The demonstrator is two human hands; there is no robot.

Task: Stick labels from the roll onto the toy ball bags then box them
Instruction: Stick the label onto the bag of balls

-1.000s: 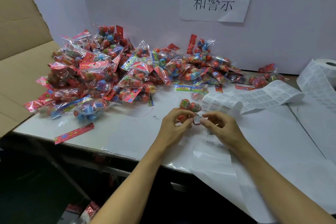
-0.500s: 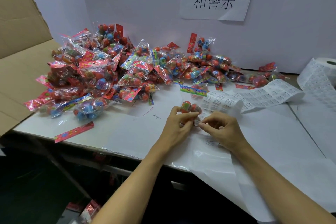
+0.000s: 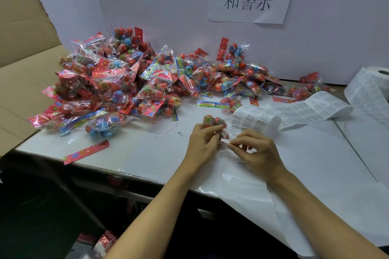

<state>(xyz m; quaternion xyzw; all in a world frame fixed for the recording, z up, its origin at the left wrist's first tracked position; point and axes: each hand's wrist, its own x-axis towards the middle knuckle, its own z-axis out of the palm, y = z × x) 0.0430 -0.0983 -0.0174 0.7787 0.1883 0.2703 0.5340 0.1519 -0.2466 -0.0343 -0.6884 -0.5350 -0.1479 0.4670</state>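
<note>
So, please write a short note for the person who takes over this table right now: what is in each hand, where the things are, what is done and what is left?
Left hand: grips one toy ball bag.
Right hand: pinches a label, held against that bag.
Label strip runs from the roll at the right edge.
The pile of bags lies at the back left; the cardboard box stands open on the left.
Done: label peeled.
Left: press it down, box this bag, then do the pile. I cannot tell how many are already labelled.
</note>
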